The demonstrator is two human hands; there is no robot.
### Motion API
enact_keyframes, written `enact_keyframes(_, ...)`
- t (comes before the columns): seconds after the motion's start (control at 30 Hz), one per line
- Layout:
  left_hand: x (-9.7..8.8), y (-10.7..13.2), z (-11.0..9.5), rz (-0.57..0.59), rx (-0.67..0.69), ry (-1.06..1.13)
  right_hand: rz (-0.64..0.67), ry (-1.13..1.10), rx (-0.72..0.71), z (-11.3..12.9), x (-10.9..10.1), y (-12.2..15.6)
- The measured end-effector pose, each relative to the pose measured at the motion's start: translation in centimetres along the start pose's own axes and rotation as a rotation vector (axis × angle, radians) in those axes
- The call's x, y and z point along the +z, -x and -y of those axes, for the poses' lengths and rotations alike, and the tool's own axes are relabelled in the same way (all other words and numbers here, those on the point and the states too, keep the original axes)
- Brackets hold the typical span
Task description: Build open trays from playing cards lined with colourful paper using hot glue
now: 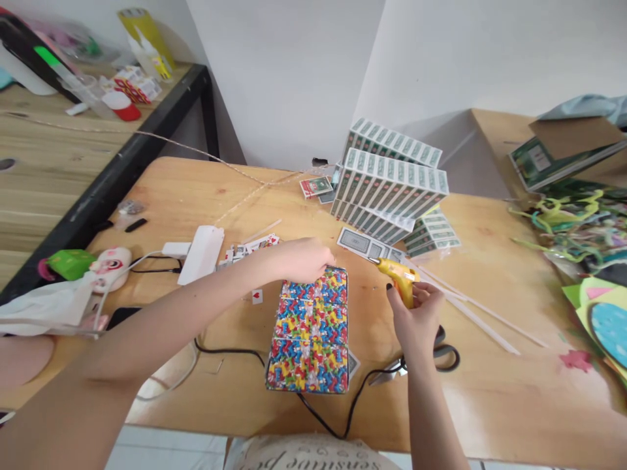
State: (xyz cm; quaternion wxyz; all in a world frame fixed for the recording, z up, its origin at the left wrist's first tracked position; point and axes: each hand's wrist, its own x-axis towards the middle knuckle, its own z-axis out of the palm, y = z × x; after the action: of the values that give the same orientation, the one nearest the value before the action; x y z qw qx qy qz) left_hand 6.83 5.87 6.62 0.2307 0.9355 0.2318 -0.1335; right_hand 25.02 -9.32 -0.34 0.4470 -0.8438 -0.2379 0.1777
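My right hand [418, 307] is wrapped round the grip of a yellow glue gun [398, 274], its nozzle pointing left. My left hand [313, 258] is closed at the far edge of a box [309, 333] covered in colourful patterned pieces; whatever its fingertips pinch is hidden. The box lies on the table in front of me. Past the glue gun's tip, a row of face-down playing cards [365, 245] lies flat. Scissors [443, 356] with black handles rest partly under my right wrist.
Stacked card boxes [392, 183] stand at the back of the table [196, 189]. A black cord [360, 398] runs around the box's near side. White strips [482, 320] lie to the right, beside paper scraps. At left are loose cards, a white power strip [200, 254] and a green toy [71, 264].
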Motion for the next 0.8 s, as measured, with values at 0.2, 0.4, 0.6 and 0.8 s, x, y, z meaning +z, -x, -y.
enact_keyframes(0.2, 0.0, -0.1, -0.4, 0.004, 0.004, -0.036, 0.031, -0.069, -0.011, -0.4, 0.0, -0.2)
enact_keyframes(0.4, 0.3, 0.1, 0.0, 0.045, -0.06, -0.156, 0.063, -0.06, -0.004, -0.7, 0.0, -0.2)
enact_keyframes(0.6, 0.3, -0.3, -0.1, 0.065, -0.034, -0.192, 0.042, -0.084, 0.007, -0.7, 0.0, -0.2)
enact_keyframes(0.8, 1.0, 0.7, 0.2, -0.04, -0.031, -0.174, 0.022, -0.052, -0.059, -0.6, 0.2, -0.3)
